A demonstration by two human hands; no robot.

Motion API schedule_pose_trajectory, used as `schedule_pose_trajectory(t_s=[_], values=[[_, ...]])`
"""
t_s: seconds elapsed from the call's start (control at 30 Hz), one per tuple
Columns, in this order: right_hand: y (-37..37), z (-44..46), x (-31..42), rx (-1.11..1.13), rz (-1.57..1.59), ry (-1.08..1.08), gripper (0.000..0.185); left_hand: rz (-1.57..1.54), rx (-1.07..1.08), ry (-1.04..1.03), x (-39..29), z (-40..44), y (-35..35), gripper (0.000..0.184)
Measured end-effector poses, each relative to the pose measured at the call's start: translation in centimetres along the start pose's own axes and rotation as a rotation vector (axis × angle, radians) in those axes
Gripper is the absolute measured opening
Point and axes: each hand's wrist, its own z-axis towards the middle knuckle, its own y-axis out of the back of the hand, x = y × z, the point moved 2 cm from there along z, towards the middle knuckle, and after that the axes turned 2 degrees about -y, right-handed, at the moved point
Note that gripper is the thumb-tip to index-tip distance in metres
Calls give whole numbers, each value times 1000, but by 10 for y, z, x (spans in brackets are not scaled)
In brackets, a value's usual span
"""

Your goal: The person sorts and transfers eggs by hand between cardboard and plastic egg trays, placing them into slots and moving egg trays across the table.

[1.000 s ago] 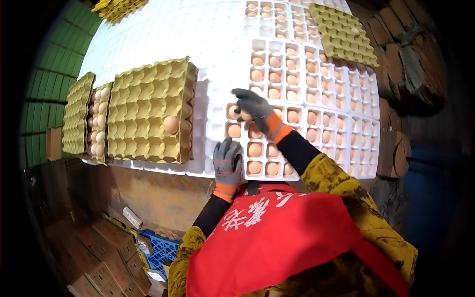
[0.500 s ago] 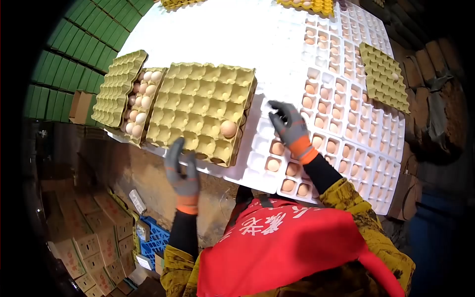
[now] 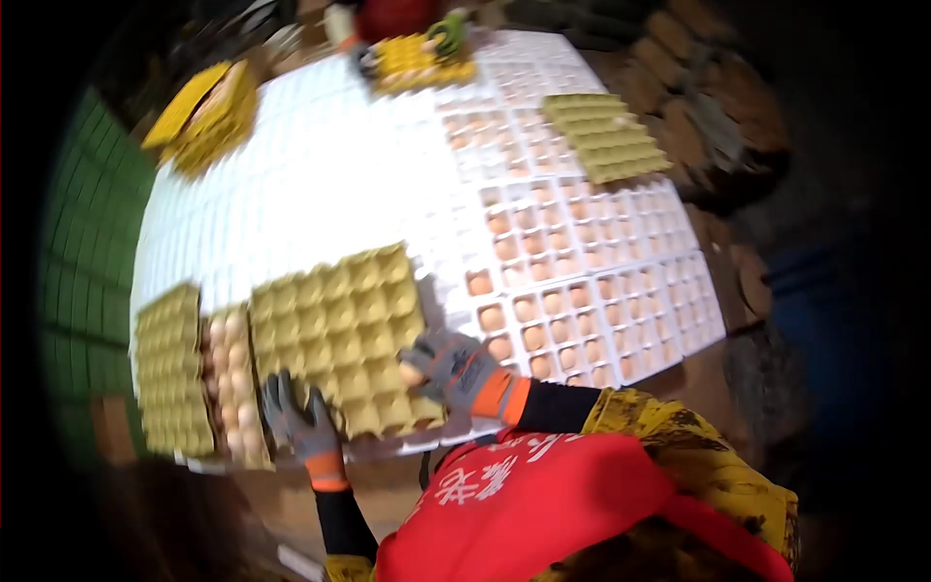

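Note:
A yellow-green pulp egg tray (image 3: 335, 335) lies at the near edge of the table, its visible cups holding no eggs. My right hand (image 3: 461, 373), in a grey glove with an orange cuff, is at the tray's right side with its fingers closed on a brown egg (image 3: 412, 372). At the front left corner of the tray is my left hand (image 3: 303, 427), gloved the same way, its fingers apart and nothing held. Beside it, a pulp tray of eggs (image 3: 231, 378) is partly covered by another pulp tray (image 3: 173, 373).
White compartment trays (image 3: 572, 315) with brown eggs cover the table's right part. A loose pulp tray (image 3: 606, 138) lies over them. Stacked yellow trays (image 3: 208, 112) stand at the far left. Across the table, another person's gloved hand (image 3: 448, 37) is over a yellow tray (image 3: 417, 68).
My right hand has moved left from the white trays onto the egg at the pulp tray's right side. My left hand remains near the tray's front. The camera view has shifted, showing the far side.

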Motion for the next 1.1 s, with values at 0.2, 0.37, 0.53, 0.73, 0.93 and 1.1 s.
schedule_pose_trajectory(t_s=[0.2,0.37,0.53,0.73,0.93,1.1], values=[[25,-21,-41,-267,1064,-456,52,-22,48,0,-17,3,2,48],[66,-78,-224,-753,1114,-791,51,43,101,20,-27,3,5,50],[143,-91,-404,-1067,699,-789,46,3,67,-6,-5,1,0,48],[173,-63,-518,-1036,-38,-757,58,71,30,192,27,2,21,51],[93,-47,-357,-633,841,-577,42,126,149,293,58,25,41,54],[30,-33,-127,41,1116,-571,60,389,84,173,93,37,30,56]])
